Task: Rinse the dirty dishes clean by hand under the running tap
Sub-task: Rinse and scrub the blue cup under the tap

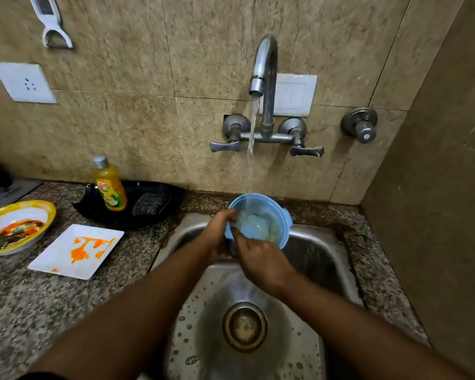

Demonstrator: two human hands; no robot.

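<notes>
A speckled stone table (33,297) is seen along the left and far edges, with a steel sink (327,242) set into it at the centre and right. On the tiled wall behind, a tap (265,64) is mounted, and a stream of water (251,149) is seen falling from its spout.

A black tray (154,193) lies at the far left of the sink, with a yellow bottle (110,187) standing upright in it and a scrubber (148,204) lying just beside the bottle on the right. Nearer, a white square plate (66,261) smeared with orange sauce is laid flat on the table. To its left, a yellow-rimmed bowl (19,207) with dark and orange leftovers is set at the frame edge.

A blue bowl (280,229) is held over the far side of the sink, tilted toward the viewer, directly under the stream, which lands inside it. The left hand (220,234) is curled round the bowl's left rim and grips it. The right hand (261,259) is placed at the near rim, its fingers reaching inside the bowl; how far they are bent cannot be told through the blur and water.
</notes>
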